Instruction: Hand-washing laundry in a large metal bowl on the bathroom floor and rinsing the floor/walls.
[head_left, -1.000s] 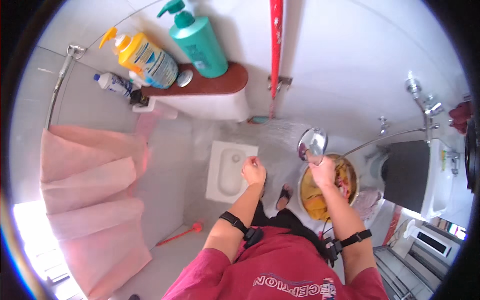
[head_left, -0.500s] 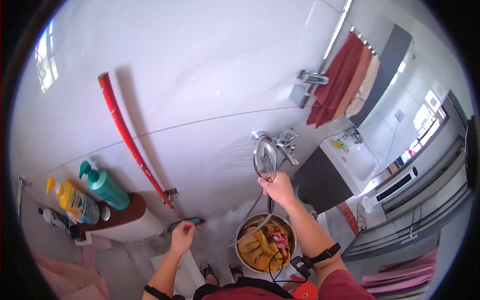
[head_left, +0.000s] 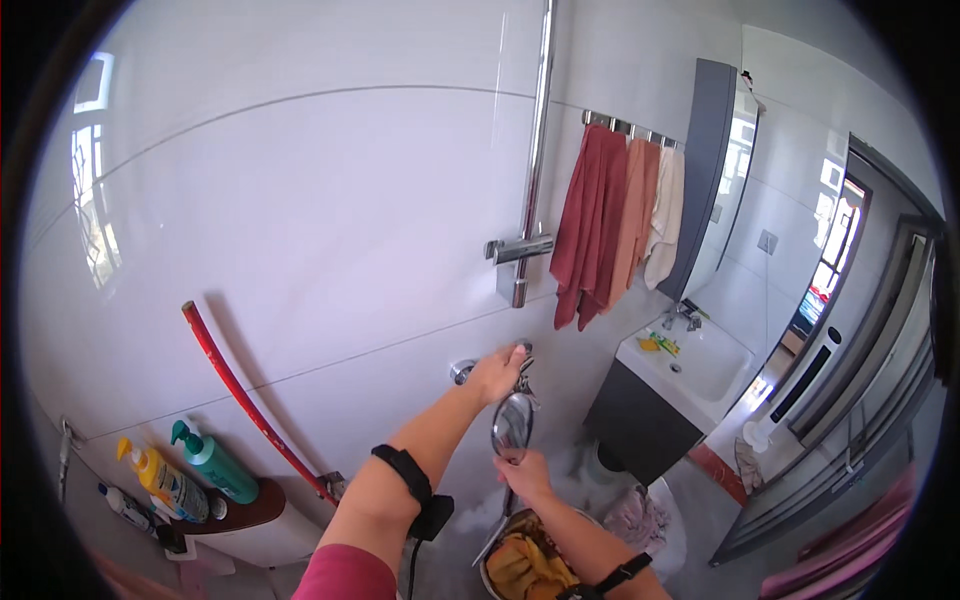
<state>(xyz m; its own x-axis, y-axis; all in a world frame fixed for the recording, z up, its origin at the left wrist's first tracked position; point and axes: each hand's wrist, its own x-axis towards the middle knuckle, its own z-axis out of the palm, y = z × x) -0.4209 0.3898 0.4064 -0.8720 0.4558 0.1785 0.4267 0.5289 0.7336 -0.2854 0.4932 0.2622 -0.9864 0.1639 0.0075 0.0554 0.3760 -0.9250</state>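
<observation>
My right hand (head_left: 525, 475) is wrapped round the handle of a chrome hand shower (head_left: 513, 423), its round head pointing up. Just above it, my left hand (head_left: 495, 375) reaches to the wall and grips the mixer tap (head_left: 461, 371), which it mostly covers. From the shower handle a metal hose (head_left: 492, 543) drops past the rim of a basin. In that basin lie yellow-brown clothes (head_left: 520, 568), partly hidden by my right forearm. Whether water is running, I cannot make out.
At the left, pump bottles (head_left: 222, 470) stand on a brown-topped ledge (head_left: 255, 508), near a red hose (head_left: 240, 400). Towels (head_left: 592, 220) hang beside a chrome rail (head_left: 535, 150). A washbasin (head_left: 705, 370) sits at the right, with a pale bundled cloth (head_left: 638, 518) below.
My left hand has risen from low on the left to the tap. The right hand still holds the hand shower. The view has tilted up, showing more wall and rail.
</observation>
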